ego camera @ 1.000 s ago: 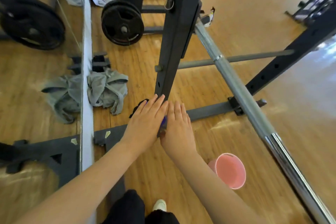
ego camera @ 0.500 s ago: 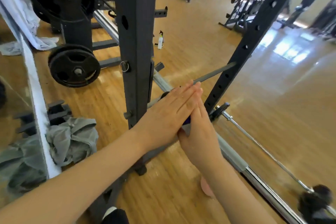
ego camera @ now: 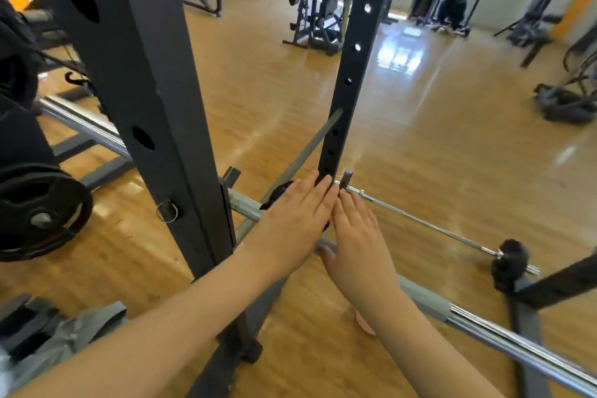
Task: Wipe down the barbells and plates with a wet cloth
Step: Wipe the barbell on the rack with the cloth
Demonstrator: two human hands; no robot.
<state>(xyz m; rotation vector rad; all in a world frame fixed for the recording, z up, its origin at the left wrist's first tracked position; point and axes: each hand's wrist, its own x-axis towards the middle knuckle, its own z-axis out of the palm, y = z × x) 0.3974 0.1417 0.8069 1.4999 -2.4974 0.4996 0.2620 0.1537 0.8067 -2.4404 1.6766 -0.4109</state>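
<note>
A long steel barbell [ego camera: 504, 338] runs from the upper left, behind the black rack post [ego camera: 139, 100], down to the lower right. My left hand [ego camera: 295, 216] and my right hand [ego camera: 360, 237] lie side by side over the bar's grey section, fingers straight. They press a dark blue cloth [ego camera: 280, 193] against the bar; only its edges show. My right thumb reaches down at the bar's near side. Black plates [ego camera: 42, 213] hang on the rack at the left.
A second holed rack upright [ego camera: 350, 74] stands just beyond my fingertips, with a thin grey safety bar [ego camera: 300, 155] leaning to it. A thin bar with a dark weight [ego camera: 510, 260] lies on the wooden floor at right. A pink bucket [ego camera: 363, 325] peeks under my right forearm. Grey clothing [ego camera: 68, 333] lies lower left.
The view has lifted from the floor toward the gym room. Both hands, still together with the cloth between them, have come up from near the post's base onto the barbell.
</note>
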